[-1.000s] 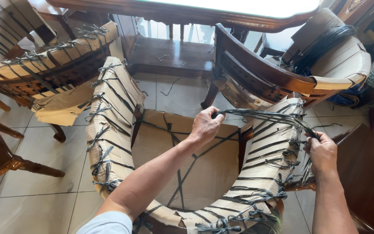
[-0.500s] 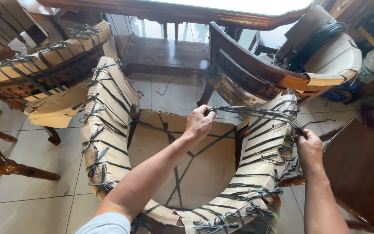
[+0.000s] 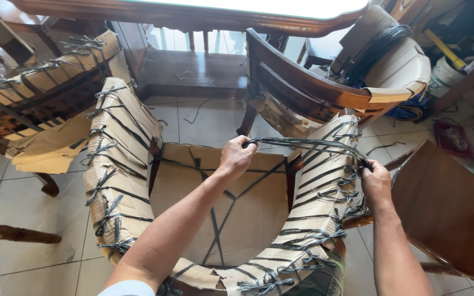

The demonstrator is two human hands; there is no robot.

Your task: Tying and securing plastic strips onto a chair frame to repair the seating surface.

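The left hand (image 3: 237, 156) reaches forward on an outstretched forearm that runs up from the lower left of the view. Its fingers are curled closed around one end of a bundle of dark plastic strapping (image 3: 308, 144), knuckles up, over the cardboard-covered seat (image 3: 193, 192). The right hand (image 3: 376, 183) sits further right and slightly lower, with a straighter arm coming up from the bottom edge. Its fingers are clenched on the other end of the strapping, pressed against the outer side of the wrapped right armrest (image 3: 325, 203).

The strapping stretches between the two hands in a shallow arch. Its long axis runs left to right across the view, dipping toward the right hand, and it passes just above the top of the right armrest.

The chair (image 3: 122, 164) is wrapped in brown cardboard tied down with many dark straps, and it stands on a tiled floor (image 3: 34, 241). Another wrapped chair (image 3: 34, 93) stands at the left, and a bare wooden chair (image 3: 314, 87) just behind, beside a wooden table (image 3: 193, 11).
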